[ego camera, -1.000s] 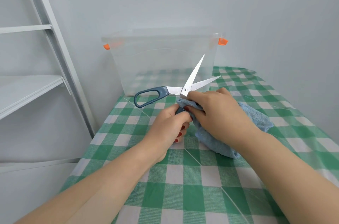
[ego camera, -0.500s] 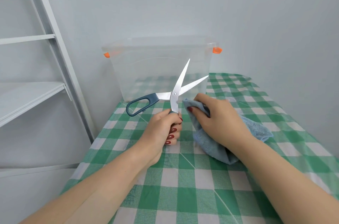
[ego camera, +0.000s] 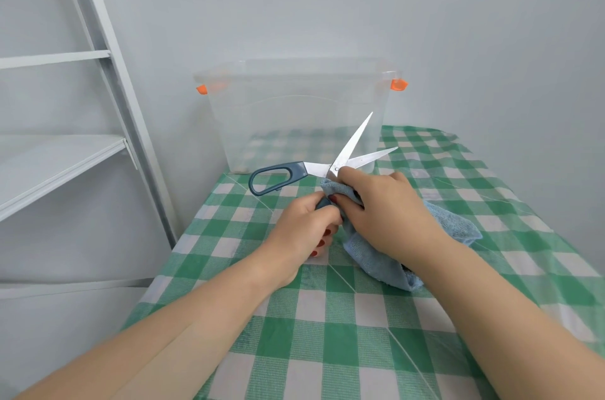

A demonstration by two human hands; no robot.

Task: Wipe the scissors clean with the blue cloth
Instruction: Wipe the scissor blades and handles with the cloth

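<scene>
L hand (ego camera: 304, 229): my fingers are curled tight round the lower handle of the scissors (ego camera: 319, 169); a bit of dark blue grip shows betw thumb & fingers, red nails tucked under

R hand (ego camera: 386, 213): I'm gripping the blue cloth (ego camera: 366, 255), thumb & fingers pinching a fold of it onto the scissors just below the pivot; index tip sits right at the pivot screw

Scissors: held up off the table, in front of me, betw both hands; blades spread in a V, tips pointing up & to the right, toward the box; upper handle loop sticks out to the left, nothing touching it

Cloth: top edge bunched under my R fingers, touching the L hand; rest trails down under my R wrist & lies on the table

Table (ego camera: 327, 334): green & white check cover, creased

Box (ego camera: 294, 124): clear plastic, open top, orange clips (ego camera: 398, 84) at both ends, stands at the far edge vs the wall, behind the blades

Shelf (ego camera: 59, 154): grey rack w/ slanted upright, off to the left, well apart from the table work
</scene>
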